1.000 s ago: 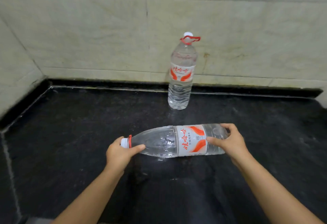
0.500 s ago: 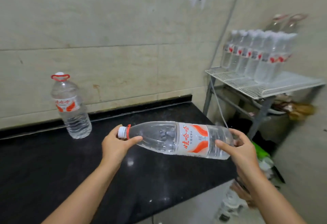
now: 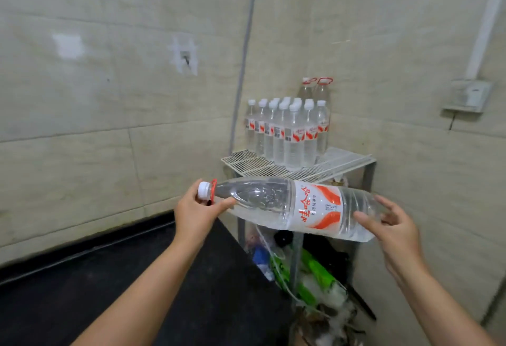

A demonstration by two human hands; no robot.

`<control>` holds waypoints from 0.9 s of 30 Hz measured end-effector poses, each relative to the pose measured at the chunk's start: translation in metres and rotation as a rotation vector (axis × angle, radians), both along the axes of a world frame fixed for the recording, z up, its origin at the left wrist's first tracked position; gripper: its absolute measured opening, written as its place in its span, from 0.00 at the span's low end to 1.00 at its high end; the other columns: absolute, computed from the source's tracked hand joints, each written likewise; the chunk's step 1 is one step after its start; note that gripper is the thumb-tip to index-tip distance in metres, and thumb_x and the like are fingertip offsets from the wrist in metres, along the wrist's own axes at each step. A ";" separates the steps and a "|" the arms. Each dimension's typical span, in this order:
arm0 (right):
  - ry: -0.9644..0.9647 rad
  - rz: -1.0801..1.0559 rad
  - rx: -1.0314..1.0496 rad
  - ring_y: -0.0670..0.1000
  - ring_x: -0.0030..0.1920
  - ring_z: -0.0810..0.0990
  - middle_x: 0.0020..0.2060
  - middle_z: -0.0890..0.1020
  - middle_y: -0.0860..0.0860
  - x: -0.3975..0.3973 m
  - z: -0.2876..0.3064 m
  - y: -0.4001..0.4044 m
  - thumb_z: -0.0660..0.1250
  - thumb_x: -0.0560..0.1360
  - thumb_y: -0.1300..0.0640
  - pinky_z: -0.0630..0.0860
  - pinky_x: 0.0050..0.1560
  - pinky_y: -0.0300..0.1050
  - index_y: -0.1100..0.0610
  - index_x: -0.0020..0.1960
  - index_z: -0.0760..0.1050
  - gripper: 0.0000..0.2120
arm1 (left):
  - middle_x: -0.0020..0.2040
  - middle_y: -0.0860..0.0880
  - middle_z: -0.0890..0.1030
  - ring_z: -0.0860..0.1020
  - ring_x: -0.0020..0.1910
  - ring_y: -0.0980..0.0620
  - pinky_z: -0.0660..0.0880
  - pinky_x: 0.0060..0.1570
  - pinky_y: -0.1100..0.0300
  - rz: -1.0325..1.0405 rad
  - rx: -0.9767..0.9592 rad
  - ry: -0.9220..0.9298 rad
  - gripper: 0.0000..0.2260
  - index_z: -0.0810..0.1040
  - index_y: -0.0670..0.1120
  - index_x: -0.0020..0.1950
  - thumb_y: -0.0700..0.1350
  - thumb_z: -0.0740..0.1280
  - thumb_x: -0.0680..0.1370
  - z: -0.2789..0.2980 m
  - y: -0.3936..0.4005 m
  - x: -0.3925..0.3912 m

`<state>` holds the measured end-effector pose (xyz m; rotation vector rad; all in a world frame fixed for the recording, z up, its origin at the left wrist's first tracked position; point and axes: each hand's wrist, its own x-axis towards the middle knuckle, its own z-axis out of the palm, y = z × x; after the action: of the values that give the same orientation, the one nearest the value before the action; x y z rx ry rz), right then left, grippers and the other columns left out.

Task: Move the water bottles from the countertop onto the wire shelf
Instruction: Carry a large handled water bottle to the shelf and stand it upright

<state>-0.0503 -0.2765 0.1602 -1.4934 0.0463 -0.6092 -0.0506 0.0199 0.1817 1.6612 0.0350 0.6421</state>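
Observation:
A large clear water bottle [image 3: 290, 207] with a red-and-white label lies sideways in the air, in front of the wire shelf [image 3: 254, 166]. My left hand [image 3: 197, 211] grips its neck just below the white cap. My right hand [image 3: 394, 226] cups the bottom end, fingers spread around it. On the white wire shelf stand several small bottles [image 3: 287, 132] in a tight group, with two taller handled bottles [image 3: 317, 91] behind them in the corner.
The black countertop [image 3: 115, 285] runs along the lower left and ends beside the shelf's grey metal legs. Green and white bags and clutter [image 3: 315, 271] lie under the shelf. A grey pipe [image 3: 245, 53] runs down the wall; a wall box [image 3: 465, 95] sits at the right.
The view has swung right, from the countertop to the shelf. Both hands have carried the sideways bottle off the counter and up toward the shelf. The upright bottle left on the counter is out of view.

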 end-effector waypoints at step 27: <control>0.017 0.289 0.042 0.39 0.35 0.81 0.45 0.84 0.50 0.457 0.020 -0.241 0.73 0.68 0.56 0.77 0.37 0.35 0.57 0.56 0.70 0.20 | 0.58 0.43 0.77 0.74 0.58 0.47 0.69 0.55 0.60 0.311 0.423 -0.199 0.37 0.67 0.43 0.70 0.48 0.77 0.64 0.107 -0.282 0.381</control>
<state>0.4069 -0.5177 0.1803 -1.4314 -0.1409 -0.3605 0.3302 -0.2626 0.2884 2.0084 0.0138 1.1075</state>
